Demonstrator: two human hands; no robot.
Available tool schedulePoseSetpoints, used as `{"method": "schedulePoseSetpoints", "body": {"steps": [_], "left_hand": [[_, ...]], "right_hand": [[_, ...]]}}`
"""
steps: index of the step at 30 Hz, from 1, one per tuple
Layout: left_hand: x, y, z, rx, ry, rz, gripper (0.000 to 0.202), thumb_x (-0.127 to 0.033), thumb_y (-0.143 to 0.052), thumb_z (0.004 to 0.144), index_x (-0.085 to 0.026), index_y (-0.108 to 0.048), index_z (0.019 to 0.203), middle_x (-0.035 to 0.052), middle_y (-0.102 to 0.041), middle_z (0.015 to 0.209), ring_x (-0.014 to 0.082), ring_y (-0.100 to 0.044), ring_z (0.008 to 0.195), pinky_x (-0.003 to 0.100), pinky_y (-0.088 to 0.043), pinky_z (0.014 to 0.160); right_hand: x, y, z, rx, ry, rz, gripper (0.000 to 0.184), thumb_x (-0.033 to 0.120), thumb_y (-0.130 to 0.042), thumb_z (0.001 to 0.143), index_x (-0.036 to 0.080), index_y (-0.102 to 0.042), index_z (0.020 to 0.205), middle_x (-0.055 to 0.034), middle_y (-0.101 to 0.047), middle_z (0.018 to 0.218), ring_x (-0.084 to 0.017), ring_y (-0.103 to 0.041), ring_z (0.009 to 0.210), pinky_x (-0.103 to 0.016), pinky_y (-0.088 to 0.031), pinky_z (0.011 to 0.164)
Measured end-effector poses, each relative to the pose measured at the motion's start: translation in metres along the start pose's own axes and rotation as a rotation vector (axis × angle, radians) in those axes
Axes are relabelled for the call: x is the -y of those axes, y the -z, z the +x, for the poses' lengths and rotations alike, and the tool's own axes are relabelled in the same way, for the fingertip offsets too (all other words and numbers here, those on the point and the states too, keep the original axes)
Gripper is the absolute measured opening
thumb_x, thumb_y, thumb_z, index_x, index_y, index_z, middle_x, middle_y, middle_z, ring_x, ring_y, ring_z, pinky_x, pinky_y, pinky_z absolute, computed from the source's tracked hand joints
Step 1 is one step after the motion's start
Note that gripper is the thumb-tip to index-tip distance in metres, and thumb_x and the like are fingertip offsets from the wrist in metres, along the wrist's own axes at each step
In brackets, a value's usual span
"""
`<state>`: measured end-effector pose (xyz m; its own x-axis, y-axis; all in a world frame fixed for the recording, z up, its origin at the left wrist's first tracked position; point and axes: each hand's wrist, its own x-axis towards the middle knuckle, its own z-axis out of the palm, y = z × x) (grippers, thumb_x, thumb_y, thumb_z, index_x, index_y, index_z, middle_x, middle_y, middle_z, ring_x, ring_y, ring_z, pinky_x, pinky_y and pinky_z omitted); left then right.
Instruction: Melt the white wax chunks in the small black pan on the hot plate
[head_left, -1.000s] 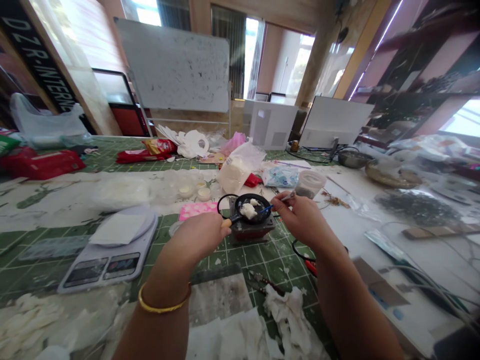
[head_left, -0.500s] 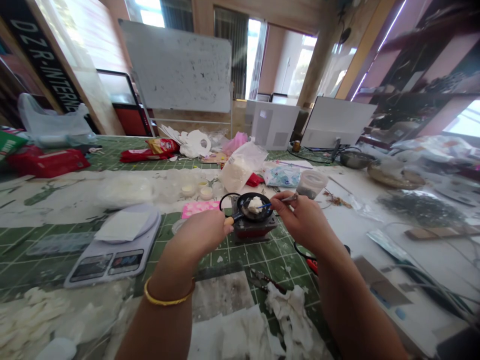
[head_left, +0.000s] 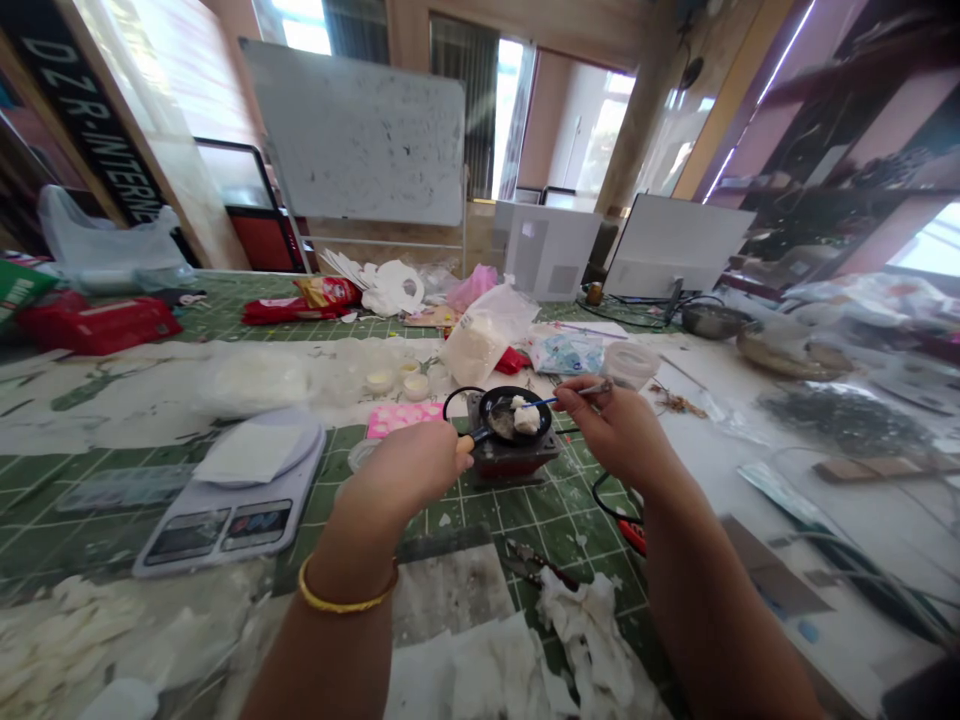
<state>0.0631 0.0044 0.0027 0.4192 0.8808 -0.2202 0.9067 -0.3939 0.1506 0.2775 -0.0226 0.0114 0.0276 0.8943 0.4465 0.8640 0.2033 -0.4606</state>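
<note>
A small black frying pan (head_left: 496, 425) rests on a little hot plate (head_left: 514, 462) in the middle of the table. My left hand (head_left: 424, 462) is closed around the pan's light wooden handle (head_left: 466, 443). Inside the pan, toward its right side, sits a white lump (head_left: 526, 418), with some clear-looking wet patch beside it. My right hand (head_left: 609, 428) pinches a thin blue stick-like tool (head_left: 541, 402), whose tip touches the top of the lump. The exact kind of tool cannot be made out.
On the left stands a kitchen scale (head_left: 251, 510) with white paper on it. Behind the pan lie a pink mould (head_left: 401, 418), small cups (head_left: 415, 387) and a plastic bag (head_left: 480, 345). Nearer me are pliers (head_left: 536, 562) and crumpled tissue (head_left: 589, 620). A clear tub (head_left: 630, 362) stands behind my right hand.
The white lump has shifted to the right in the pan, uncovering more of the pan's left side. My right hand and its tool have tilted and moved slightly right.
</note>
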Motion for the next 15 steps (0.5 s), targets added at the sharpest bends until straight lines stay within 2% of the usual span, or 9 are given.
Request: {"method": "schedulePoseSetpoints", "body": {"steps": [4,8,15], "left_hand": [[0.000,-0.001,-0.001,-0.003,-0.014,0.016,0.034,-0.042,-0.034,0.080,-0.019,-0.059,0.074,0.0067,-0.064,0.074,0.0198,-0.056,0.063,0.028,-0.033,0.053],[0.000,-0.002,0.001,-0.003,-0.027,0.027,0.034,-0.042,-0.034,0.080,-0.019,-0.059,0.075,0.0073,-0.064,0.074,0.0203,-0.057,0.064,0.028,-0.034,0.055],[0.000,-0.003,0.002,-0.012,-0.006,0.015,0.037,-0.044,-0.033,0.081,-0.019,-0.059,0.073,0.0070,-0.064,0.076,0.0198,-0.057,0.065,0.027,-0.034,0.054]], "right_hand": [[-0.002,0.005,0.000,-0.026,-0.023,-0.011,0.031,0.040,-0.042,0.081,0.020,-0.063,0.071,-0.0015,-0.066,0.073,-0.015,-0.059,0.069,-0.025,-0.038,0.063],[-0.003,0.008,0.000,-0.027,-0.059,0.023,0.030,0.041,-0.042,0.080,0.019,-0.063,0.077,-0.0016,-0.067,0.071,-0.015,-0.058,0.068,-0.024,-0.038,0.061],[-0.003,-0.005,0.003,-0.001,-0.053,0.032,0.034,0.041,-0.041,0.081,0.019,-0.064,0.070,-0.0029,-0.067,0.077,-0.016,-0.059,0.070,-0.025,-0.037,0.062]]}}
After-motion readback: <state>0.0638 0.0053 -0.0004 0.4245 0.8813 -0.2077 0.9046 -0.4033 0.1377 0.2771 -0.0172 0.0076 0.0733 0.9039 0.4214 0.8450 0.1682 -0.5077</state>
